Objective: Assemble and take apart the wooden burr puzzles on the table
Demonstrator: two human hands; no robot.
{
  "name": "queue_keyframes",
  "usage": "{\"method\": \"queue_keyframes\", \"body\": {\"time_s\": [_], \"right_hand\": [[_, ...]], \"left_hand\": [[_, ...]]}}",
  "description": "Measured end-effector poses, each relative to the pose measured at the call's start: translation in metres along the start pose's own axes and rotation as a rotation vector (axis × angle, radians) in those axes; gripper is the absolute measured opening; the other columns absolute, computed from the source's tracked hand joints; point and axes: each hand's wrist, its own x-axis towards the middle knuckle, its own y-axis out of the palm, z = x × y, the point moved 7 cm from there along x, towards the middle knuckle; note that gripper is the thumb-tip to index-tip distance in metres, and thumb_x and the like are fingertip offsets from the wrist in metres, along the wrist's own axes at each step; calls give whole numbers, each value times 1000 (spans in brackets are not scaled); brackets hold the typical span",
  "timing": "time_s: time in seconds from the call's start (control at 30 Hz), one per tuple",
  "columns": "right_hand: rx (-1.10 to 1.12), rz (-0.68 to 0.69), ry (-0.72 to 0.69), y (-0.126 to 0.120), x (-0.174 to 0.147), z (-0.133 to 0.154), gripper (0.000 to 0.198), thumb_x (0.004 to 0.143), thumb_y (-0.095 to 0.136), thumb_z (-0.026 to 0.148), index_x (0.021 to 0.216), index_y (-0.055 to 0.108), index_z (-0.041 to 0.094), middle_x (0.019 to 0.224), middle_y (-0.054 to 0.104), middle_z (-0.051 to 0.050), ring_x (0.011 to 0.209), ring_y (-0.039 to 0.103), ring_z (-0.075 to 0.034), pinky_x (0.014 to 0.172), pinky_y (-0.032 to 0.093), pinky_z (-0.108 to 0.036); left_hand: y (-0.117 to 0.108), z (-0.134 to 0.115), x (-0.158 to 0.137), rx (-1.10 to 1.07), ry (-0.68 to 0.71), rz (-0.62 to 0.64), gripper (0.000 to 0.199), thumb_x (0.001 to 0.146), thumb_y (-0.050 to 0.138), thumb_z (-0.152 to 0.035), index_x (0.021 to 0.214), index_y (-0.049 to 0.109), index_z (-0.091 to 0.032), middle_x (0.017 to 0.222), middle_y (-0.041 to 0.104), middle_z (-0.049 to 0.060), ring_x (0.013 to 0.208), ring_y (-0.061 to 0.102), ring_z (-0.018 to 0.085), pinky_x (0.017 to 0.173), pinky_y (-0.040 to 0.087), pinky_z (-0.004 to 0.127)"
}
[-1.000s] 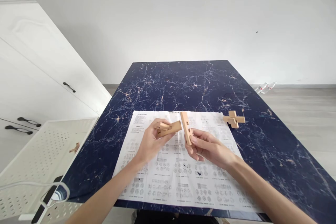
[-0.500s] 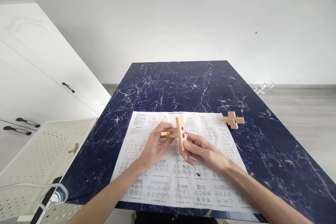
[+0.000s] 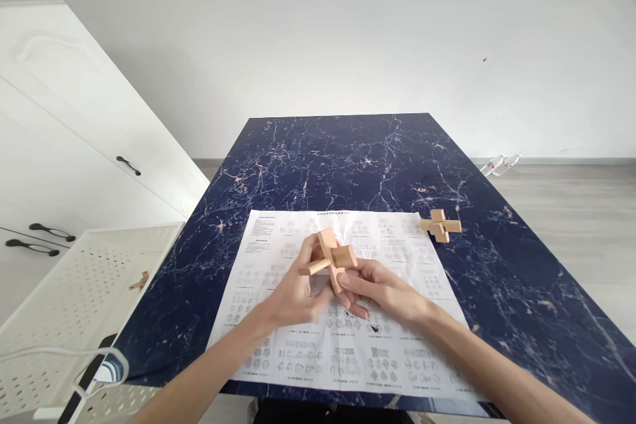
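Between my two hands is a wooden burr puzzle of crossed, light-coloured bars, held tilted above a printed sheet. One bar slants from upper left to lower right, a second points left, and a short block juts to the right. My left hand curls around the puzzle's left side, its fingers partly hidden behind the wood and slightly blurred. On the lower end of the slanting bar, my right hand pinches with thumb and fingers. How the bars interlock at the centre is partly hidden.
Another assembled wooden cross puzzle lies by the sheet's upper right corner on the dark blue marbled table. At left, a white perforated tray holds a small wooden piece. A white cable and a white cabinet are beside it.
The notched bar, nearly upright before with its holes showing, has tilted to the left. A block now juts out to the right at the crossing. My left hand has shifted lower around the pieces.
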Motion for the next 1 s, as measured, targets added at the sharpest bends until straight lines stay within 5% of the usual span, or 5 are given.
{"method": "queue_keyframes", "body": {"time_s": [0.17,0.3,0.5,0.67,1.0], "right_hand": [[-69,-25,-15,-2,0,2,40,107,60,55,90,63,19,77,61,2,54,47,-10,58,37,-30],[-167,-66,-20,-2,0,2,42,107,58,59,88,61,21,71,56,3,55,45,-11,56,35,-30],[-333,-143,13,-3,-1,-4,45,107,55,62,87,57,22,72,56,3,55,41,-11,53,31,-30],[-332,-144,-11,-3,-2,-5,42,108,55,60,87,56,23,74,55,2,57,40,-12,53,31,-30],[-377,-67,-10,2,-2,-12,43,110,54,53,81,58,22,68,50,3,55,36,-11,52,29,-30]], "left_hand": [[-1,-8,-4,-177,100,88,95,90,78,-51,167,23,-40,161,40,14,144,51,39,115,51,59],[-6,1,-1,-317,6,88,90,91,64,-79,164,40,-32,163,45,16,151,44,42,122,43,59],[-6,12,0,-283,-90,-41,77,103,26,-82,149,59,-29,148,61,13,139,57,36,119,46,51],[-10,7,-1,-199,-37,-126,81,97,30,-88,144,57,-29,133,65,12,120,65,33,109,52,50],[-7,-6,1,-201,-73,12,83,90,44,-92,125,69,-22,126,70,15,117,69,36,105,56,51]]}}
